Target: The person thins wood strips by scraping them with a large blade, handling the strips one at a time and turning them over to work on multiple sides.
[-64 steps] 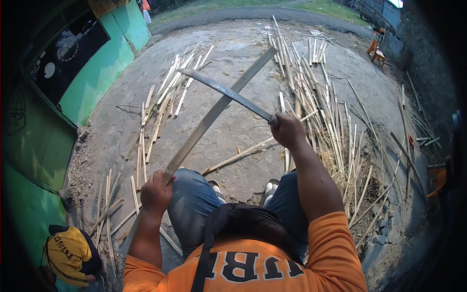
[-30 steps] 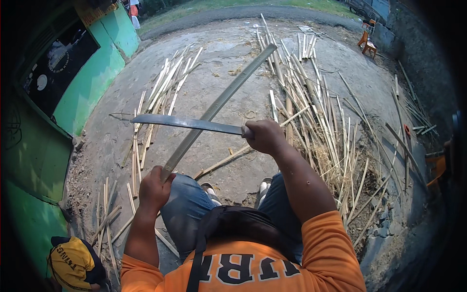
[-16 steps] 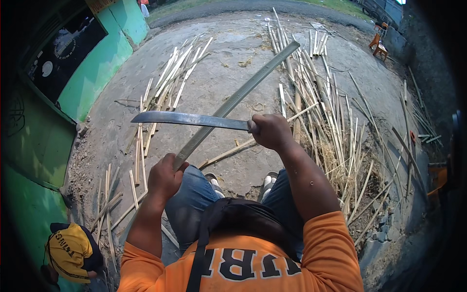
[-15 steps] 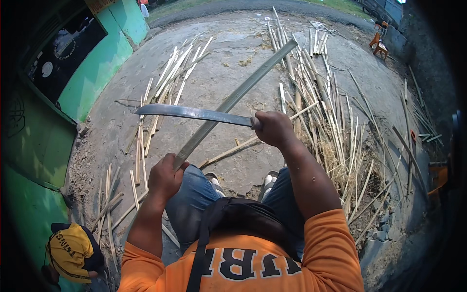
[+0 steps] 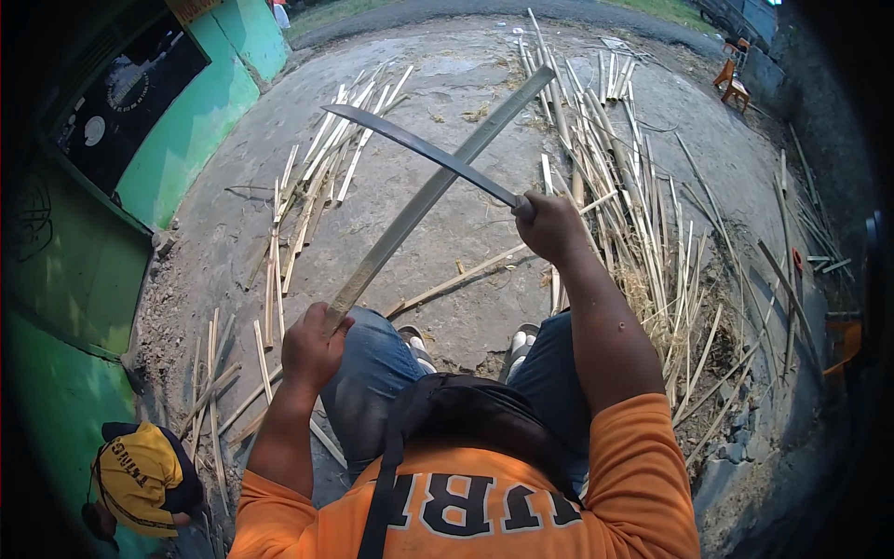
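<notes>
A long greenish-grey bamboo strip (image 5: 400, 224) slants up and away to the right. My left hand (image 5: 315, 346) is closed around its near end, just above my left knee. In my right hand (image 5: 555, 225) is the handle of a machete (image 5: 410, 140), its long dark blade pointing away to the left. That blade crosses over the strip at about its upper middle; whether the edge touches the strip I cannot tell. Both things are held up in front of my knees, above the concrete ground.
Several pale split strips (image 5: 328, 154) lie at the left, with a larger heap of bamboo pieces (image 5: 605, 172) at the right. One strip (image 5: 466, 278) lies before my feet. A green wall (image 5: 200, 130) and a yellow-and-navy cap (image 5: 144, 470) are at left; an orange chair (image 5: 732, 82) stands far right.
The machete has moved farther along the strip, away from me, and its blade has turned so the tip points farther forward. The strip has shifted only slightly.
</notes>
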The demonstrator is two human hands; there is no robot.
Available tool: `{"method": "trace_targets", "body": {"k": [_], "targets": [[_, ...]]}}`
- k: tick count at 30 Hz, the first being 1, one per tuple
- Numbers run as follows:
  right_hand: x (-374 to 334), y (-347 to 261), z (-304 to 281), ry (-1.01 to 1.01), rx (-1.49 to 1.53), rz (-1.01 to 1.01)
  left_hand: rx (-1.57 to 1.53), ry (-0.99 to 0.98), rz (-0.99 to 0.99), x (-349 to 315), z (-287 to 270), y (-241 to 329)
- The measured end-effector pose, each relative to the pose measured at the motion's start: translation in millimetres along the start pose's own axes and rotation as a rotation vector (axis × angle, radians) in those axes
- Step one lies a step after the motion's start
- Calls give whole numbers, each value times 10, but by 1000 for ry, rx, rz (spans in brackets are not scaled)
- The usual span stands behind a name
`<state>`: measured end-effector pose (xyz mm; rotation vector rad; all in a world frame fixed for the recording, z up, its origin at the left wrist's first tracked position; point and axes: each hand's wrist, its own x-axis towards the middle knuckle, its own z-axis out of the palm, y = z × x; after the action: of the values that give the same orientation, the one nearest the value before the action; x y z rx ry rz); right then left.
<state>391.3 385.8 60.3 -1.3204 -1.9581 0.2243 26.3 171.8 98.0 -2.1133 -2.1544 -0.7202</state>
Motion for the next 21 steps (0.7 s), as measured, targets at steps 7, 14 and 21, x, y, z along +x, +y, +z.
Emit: {"method": "trace_targets", "body": {"k": [7,14,21], "targets": [[-138,-197,107,-124,25,-358,-40,-39,-23,97,-58,183],[-7,91,16,91,134,84,-82,-100,-196,-6,-141,42],[-166,-230,129,-113,-28,-275,-149,-177,-148,-20,-127,102]]}}
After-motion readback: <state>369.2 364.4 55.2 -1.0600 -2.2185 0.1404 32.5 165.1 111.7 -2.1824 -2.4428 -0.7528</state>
